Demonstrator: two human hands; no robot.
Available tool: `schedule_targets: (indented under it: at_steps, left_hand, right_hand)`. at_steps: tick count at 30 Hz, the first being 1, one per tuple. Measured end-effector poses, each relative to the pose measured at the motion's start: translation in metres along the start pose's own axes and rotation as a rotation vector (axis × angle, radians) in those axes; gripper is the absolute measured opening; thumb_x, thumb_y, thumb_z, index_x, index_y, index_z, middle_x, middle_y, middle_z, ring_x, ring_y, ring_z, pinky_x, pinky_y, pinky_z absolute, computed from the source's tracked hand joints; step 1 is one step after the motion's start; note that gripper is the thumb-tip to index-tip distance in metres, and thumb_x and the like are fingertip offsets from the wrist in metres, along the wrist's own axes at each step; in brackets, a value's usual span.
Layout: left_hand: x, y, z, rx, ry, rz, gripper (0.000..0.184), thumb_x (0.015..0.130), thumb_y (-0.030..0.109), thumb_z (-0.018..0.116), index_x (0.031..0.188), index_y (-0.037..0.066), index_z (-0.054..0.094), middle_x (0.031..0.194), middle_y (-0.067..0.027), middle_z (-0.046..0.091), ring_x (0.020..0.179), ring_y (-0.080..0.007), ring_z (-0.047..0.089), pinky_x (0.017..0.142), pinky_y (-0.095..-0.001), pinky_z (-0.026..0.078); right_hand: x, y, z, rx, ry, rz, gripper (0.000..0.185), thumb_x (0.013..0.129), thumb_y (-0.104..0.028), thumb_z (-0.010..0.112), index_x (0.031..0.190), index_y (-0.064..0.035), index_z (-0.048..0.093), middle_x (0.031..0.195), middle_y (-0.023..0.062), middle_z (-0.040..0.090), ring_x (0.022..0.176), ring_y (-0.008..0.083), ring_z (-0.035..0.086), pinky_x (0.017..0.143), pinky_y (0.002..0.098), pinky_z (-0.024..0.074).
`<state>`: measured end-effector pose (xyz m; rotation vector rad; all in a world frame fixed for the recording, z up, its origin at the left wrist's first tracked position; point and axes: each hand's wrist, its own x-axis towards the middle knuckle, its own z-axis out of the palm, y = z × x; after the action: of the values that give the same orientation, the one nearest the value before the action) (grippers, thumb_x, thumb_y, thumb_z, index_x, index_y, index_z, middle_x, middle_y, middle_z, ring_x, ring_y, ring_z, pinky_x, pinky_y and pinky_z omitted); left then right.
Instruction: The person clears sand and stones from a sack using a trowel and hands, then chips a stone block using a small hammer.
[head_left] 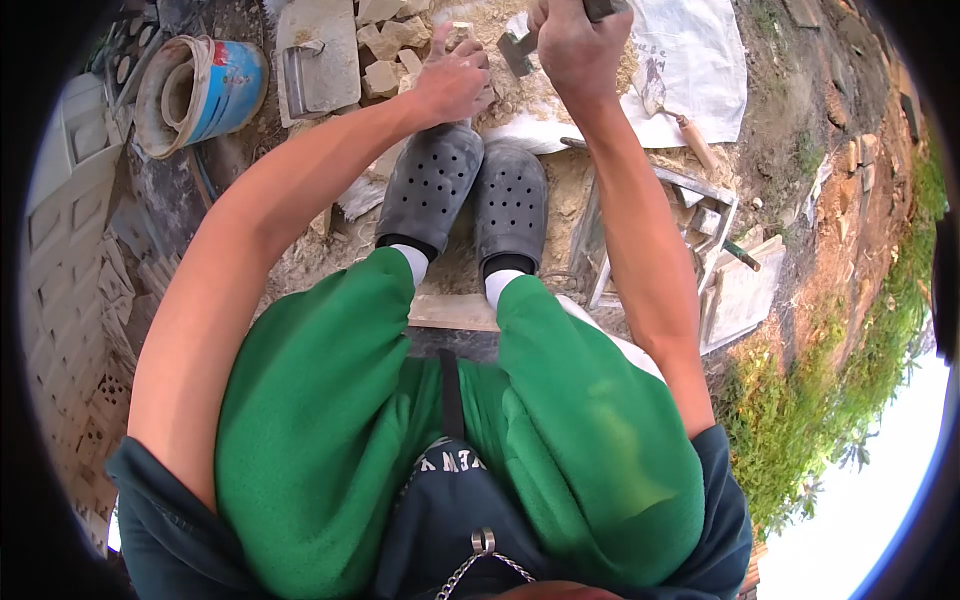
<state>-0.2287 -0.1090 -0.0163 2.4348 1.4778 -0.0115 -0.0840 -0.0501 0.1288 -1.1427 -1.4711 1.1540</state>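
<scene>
My left hand [455, 85] is closed around a small pale stone piece [460, 32], low over the rubble just beyond my shoes. To its right, my right hand [582, 50] is raised, its fist wrapped round the handle of a hammer. The dark metal hammer head [517, 54] points down toward the left hand, apart from the stone. Broken pale stone pieces [385, 45] lie piled left of my left hand. Sandy debris [555, 95] and a white sack with writing [700, 60] spread out beneath and beside the hands.
A blue and white bucket [230, 90] stands at the left, near a stone slab [325, 65] with a metal piece on it. A wooden-handled trowel [695, 140] lies at the right, above a metal frame [725, 215]. My grey clogs [510, 205] are close below the hands.
</scene>
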Motion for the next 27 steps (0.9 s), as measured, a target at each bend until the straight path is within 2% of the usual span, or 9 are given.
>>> schedule_targets:
  at_steps: [2, 7, 11, 15, 16, 17, 19, 22, 27]
  left_hand:
    - [0.000, -0.002, -0.001, -0.037, -0.006, 0.006, 0.028, 0.082, 0.036, 0.067, 0.092, 0.012, 0.075, 0.106, -0.0028, 0.066, 0.128, -0.0216, 0.049, 0.117, -0.0602, -0.001]
    - [0.001, -0.002, -0.006, -0.060, -0.082, -0.025, 0.032, 0.085, 0.039, 0.063, 0.093, 0.010, 0.074, 0.110, -0.0107, 0.066, 0.124, -0.0258, 0.052, 0.115, -0.0610, 0.007]
    - [-0.002, 0.003, -0.006, -0.015, 0.016, -0.018, 0.036, 0.083, 0.042, 0.067, 0.103, 0.012, 0.071, 0.104, -0.0056, 0.067, 0.118, -0.0231, 0.054, 0.115, -0.0578, 0.011]
    - [0.008, 0.011, 0.005, -0.030, 0.032, -0.010, 0.037, 0.084, 0.042, 0.066, 0.107, 0.013, 0.068, 0.101, -0.0084, 0.068, 0.111, -0.0260, 0.060, 0.107, -0.0541, 0.027]
    - [0.013, 0.016, 0.005, -0.029, -0.011, -0.018, 0.036, 0.084, 0.042, 0.066, 0.105, 0.012, 0.068, 0.100, -0.0103, 0.068, 0.107, -0.0279, 0.063, 0.102, -0.0525, 0.036]
    - [0.020, 0.019, 0.004, -0.029, -0.008, -0.018, 0.036, 0.084, 0.042, 0.066, 0.105, 0.012, 0.068, 0.100, -0.0103, 0.068, 0.107, -0.0279, 0.063, 0.102, -0.0525, 0.036]
    - [0.032, 0.023, 0.002, -0.211, -0.185, -0.202, 0.033, 0.084, 0.038, 0.067, 0.103, 0.010, 0.067, 0.093, -0.0143, 0.069, 0.095, -0.0335, 0.066, 0.086, -0.0494, 0.048]
    - [0.037, 0.018, 0.000, -0.349, -0.063, -0.273, 0.031, 0.085, 0.033, 0.067, 0.101, 0.007, 0.066, 0.088, -0.0171, 0.070, 0.089, -0.0369, 0.067, 0.078, -0.0482, 0.051]
    - [0.039, 0.010, 0.000, -0.492, -0.024, -0.434, 0.024, 0.089, 0.028, 0.063, 0.094, 0.005, 0.067, 0.091, -0.0195, 0.069, 0.092, -0.0381, 0.066, 0.082, -0.0487, 0.052]
  right_hand:
    - [-0.001, -0.013, -0.003, 0.144, -0.003, -0.151, 0.040, 0.102, -0.018, 0.049, 0.063, -0.0075, 0.047, 0.055, -0.0017, 0.043, 0.049, 0.0079, 0.041, 0.046, 0.0290, 0.0324]
    - [0.000, 0.010, -0.002, 0.232, 0.056, -0.059, 0.044, 0.103, -0.018, 0.046, 0.060, -0.0075, 0.044, 0.054, -0.0007, 0.042, 0.049, 0.0088, 0.040, 0.047, 0.0288, 0.0317]
    - [-0.001, 0.002, -0.019, 0.180, 0.068, -0.175, 0.046, 0.103, -0.020, 0.045, 0.060, -0.0069, 0.042, 0.053, -0.0007, 0.041, 0.048, 0.0103, 0.039, 0.048, 0.0288, 0.0301]
    - [-0.011, -0.003, -0.029, 0.400, 0.236, -0.082, 0.045, 0.102, -0.019, 0.047, 0.059, -0.0077, 0.043, 0.054, -0.0006, 0.039, 0.048, 0.0101, 0.038, 0.047, 0.0288, 0.0310]
    - [-0.007, -0.006, -0.033, 0.500, 0.255, -0.075, 0.046, 0.097, -0.010, 0.050, 0.057, -0.0137, 0.029, 0.049, -0.0034, 0.026, 0.040, 0.0098, 0.023, 0.041, 0.0316, 0.0234]
    - [-0.008, -0.005, -0.035, 0.499, 0.254, -0.078, 0.046, 0.097, -0.010, 0.050, 0.057, -0.0137, 0.029, 0.049, -0.0034, 0.026, 0.040, 0.0098, 0.023, 0.041, 0.0316, 0.0234]
    - [-0.012, -0.004, -0.038, 0.487, 0.254, -0.039, 0.046, 0.097, -0.010, 0.049, 0.057, -0.0136, 0.029, 0.049, -0.0034, 0.027, 0.040, 0.0097, 0.024, 0.041, 0.0314, 0.0233]
    - [-0.017, -0.005, -0.037, 0.351, 0.280, -0.040, 0.045, 0.097, -0.010, 0.049, 0.057, -0.0139, 0.028, 0.049, -0.0034, 0.026, 0.040, 0.0096, 0.023, 0.041, 0.0313, 0.0225]
    - [-0.013, -0.005, -0.039, 0.383, 0.263, -0.096, 0.045, 0.097, -0.010, 0.049, 0.057, -0.0139, 0.027, 0.049, -0.0034, 0.026, 0.040, 0.0097, 0.022, 0.041, 0.0311, 0.0213]
